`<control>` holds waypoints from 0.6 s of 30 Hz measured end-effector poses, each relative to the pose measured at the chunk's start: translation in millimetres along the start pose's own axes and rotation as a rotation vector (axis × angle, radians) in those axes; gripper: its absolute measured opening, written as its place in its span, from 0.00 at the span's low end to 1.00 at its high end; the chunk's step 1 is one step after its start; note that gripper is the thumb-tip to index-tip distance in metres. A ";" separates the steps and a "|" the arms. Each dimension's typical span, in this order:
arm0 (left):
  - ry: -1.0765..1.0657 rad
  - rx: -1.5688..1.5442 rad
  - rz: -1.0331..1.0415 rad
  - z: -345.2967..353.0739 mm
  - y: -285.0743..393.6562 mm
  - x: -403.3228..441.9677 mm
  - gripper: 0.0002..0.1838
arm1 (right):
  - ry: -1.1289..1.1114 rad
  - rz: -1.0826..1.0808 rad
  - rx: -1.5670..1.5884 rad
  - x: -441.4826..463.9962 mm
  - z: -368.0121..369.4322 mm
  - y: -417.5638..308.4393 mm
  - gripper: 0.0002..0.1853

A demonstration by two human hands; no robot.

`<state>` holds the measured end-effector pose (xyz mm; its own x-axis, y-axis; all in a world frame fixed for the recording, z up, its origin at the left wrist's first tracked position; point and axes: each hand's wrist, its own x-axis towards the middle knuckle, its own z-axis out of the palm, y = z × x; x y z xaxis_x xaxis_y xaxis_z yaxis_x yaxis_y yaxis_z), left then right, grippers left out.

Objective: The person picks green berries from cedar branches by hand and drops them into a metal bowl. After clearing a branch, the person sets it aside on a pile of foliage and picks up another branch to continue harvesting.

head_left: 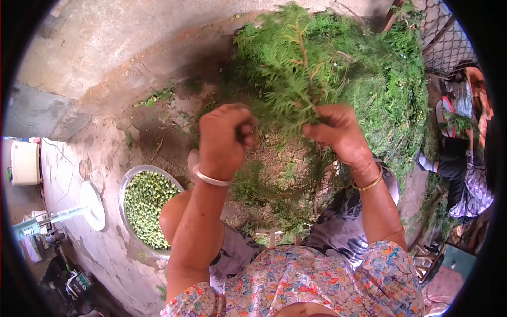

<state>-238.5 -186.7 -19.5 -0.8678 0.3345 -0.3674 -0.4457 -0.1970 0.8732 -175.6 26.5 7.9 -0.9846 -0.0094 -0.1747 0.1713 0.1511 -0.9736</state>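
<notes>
My right hand [338,132] pinches the lower stem of a leafy evergreen branch [302,58], whose feathery green sprays point up and away from me. Left of it, apart from the branch, my left hand [224,134] is curled closed with the knuckles up; whatever lies within its fingers is hidden. Beyond and to the right of the held branch spreads a big heap of cut evergreen branches [388,100]. On the left, a round metal basin [122,198] holds many small green cones or seed pods [150,208].
Loose sprigs [269,185] cover the ground between my knees. At left stand a pale fan-like thing with a round base [94,206] and a cream box [25,162]. Another person [459,169] sits at right, near a red-rimmed dish [446,116]. Wire mesh [449,42] borders the heap.
</notes>
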 end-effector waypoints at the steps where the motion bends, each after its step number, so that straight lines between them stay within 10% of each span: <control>1: 0.054 -0.262 -0.041 -8.9 5.1 3.5 0.07 | 0.071 -0.007 0.001 0.6 -3.0 -0.9 0.10; 18: -0.039 0.005 0.060 6.3 -5.0 -13.6 0.15 | 0.319 -0.104 0.388 7.1 -26.0 0.9 0.06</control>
<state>-223.1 -184.5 -16.8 -0.8836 0.3579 -0.3018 -0.3921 -0.2136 0.8948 -183.3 52.3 9.6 -0.9486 0.3065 -0.0790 0.0125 -0.2131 -0.9769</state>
